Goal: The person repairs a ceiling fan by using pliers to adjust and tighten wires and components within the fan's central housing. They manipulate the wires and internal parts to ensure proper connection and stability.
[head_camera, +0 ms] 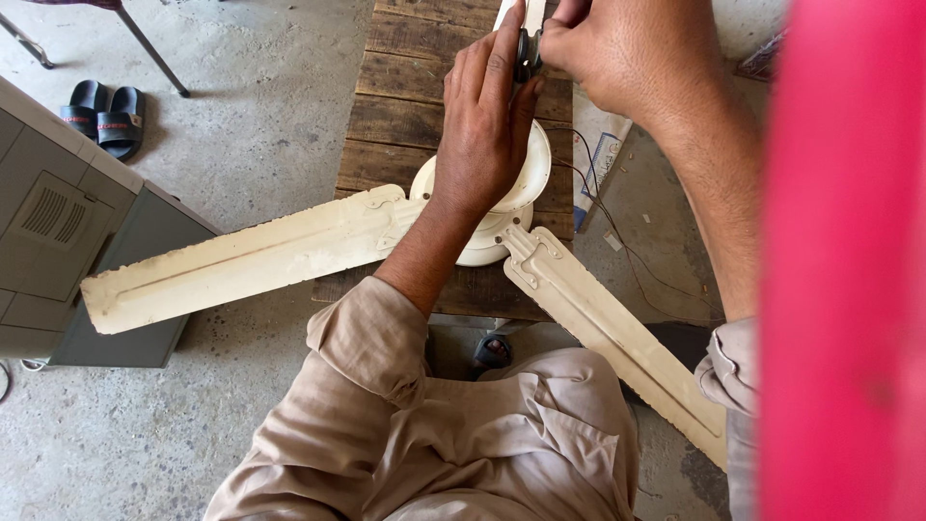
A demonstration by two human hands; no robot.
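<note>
Concrete floor, wooden pallet (405,116) under cream ceiling fan (289,253). Left hand (487,130) and right hand (617,53) both pinch a small dark part (522,53) above the fan hub

A red blur (844,260) hides the scene's right side.

Cream ceiling fan (482,232) lies flat on the wooden desk (405,106), two dirty blades splayed past its edges. Small dark part (524,53) sits above the hub, pinched between both hands' fingertips.
</note>
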